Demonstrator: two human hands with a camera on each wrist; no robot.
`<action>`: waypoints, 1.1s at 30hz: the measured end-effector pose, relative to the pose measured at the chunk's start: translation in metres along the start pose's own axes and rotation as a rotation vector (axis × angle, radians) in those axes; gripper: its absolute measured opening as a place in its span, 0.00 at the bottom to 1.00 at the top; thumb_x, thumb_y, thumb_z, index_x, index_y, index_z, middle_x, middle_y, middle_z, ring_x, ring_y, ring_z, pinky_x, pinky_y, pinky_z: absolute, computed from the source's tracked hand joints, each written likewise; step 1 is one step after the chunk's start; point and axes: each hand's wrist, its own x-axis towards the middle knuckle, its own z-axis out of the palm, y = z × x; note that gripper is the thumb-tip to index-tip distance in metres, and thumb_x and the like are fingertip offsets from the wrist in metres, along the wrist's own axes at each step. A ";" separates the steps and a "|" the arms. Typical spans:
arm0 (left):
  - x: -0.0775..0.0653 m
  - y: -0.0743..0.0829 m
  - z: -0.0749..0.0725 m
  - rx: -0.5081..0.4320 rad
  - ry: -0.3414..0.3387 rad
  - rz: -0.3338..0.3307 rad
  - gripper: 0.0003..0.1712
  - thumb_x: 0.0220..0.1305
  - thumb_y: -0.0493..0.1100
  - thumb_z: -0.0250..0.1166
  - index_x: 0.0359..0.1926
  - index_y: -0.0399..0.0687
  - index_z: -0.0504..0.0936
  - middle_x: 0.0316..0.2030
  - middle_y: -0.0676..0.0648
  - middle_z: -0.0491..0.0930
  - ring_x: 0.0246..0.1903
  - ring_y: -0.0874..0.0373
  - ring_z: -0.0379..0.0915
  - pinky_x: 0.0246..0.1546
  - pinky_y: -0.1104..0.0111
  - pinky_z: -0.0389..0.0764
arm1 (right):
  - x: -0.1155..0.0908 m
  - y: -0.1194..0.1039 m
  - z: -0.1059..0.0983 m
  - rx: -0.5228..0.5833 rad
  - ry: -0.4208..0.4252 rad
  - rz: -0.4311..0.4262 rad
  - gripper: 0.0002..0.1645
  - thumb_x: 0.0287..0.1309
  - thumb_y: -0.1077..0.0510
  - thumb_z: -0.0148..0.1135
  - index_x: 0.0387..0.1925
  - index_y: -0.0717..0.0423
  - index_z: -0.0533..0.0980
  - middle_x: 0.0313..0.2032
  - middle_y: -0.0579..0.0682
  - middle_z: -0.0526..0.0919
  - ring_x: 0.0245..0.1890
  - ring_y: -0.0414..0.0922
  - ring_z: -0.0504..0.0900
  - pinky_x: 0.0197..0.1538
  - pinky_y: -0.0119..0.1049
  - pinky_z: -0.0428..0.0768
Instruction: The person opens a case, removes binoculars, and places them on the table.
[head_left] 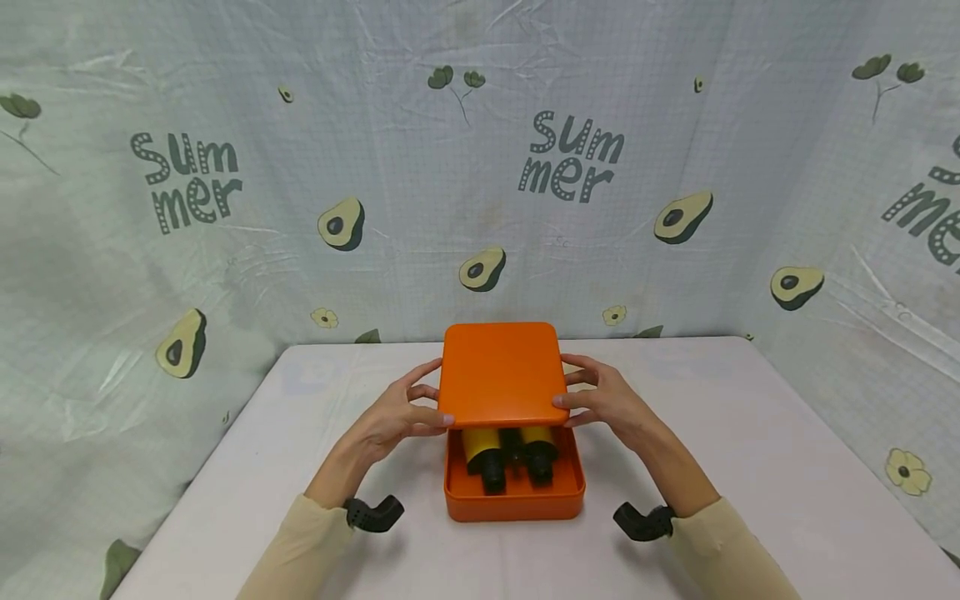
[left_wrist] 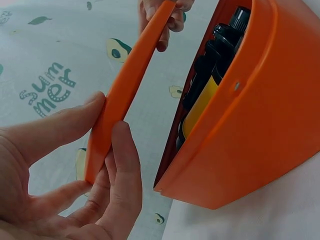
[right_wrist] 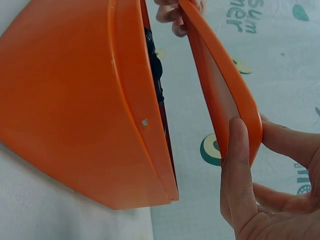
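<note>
Between my two hands is a flat orange lid (head_left: 502,375), held above an orange box (head_left: 514,508) on the table. My left hand (head_left: 397,414) grips the lid's left edge, thumb on one face and fingers under it in the left wrist view. The right hand (head_left: 609,400) pinches the opposite edge in the same way. Inside the box lie yellow-and-black binoculars (head_left: 491,458), their far part hidden beneath the lid in the head view. A gap separates the lid (right_wrist: 220,80) from the box rim (right_wrist: 157,100) in both wrist views.
The box stands on a white-covered table (head_left: 322,400). Behind it hangs a pale cloth (head_left: 412,183) printed with avocados and lettering. Black wrist bands (head_left: 375,514) with protruding pieces sit on both forearms.
</note>
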 end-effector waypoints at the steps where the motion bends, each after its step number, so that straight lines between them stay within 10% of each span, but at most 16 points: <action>1: 0.000 0.000 0.000 0.001 0.000 0.004 0.58 0.54 0.30 0.75 0.81 0.59 0.57 0.52 0.39 0.73 0.41 0.51 0.84 0.49 0.58 0.89 | 0.000 0.000 0.000 -0.001 0.001 0.002 0.51 0.60 0.61 0.72 0.80 0.54 0.57 0.65 0.68 0.70 0.42 0.48 0.87 0.43 0.43 0.90; 33: 0.021 0.015 -0.009 -0.012 0.046 0.025 0.54 0.60 0.29 0.72 0.81 0.61 0.57 0.56 0.39 0.74 0.45 0.52 0.83 0.54 0.57 0.87 | 0.026 -0.025 -0.006 -0.094 -0.040 0.006 0.51 0.64 0.62 0.68 0.81 0.58 0.52 0.69 0.69 0.68 0.52 0.55 0.86 0.49 0.45 0.89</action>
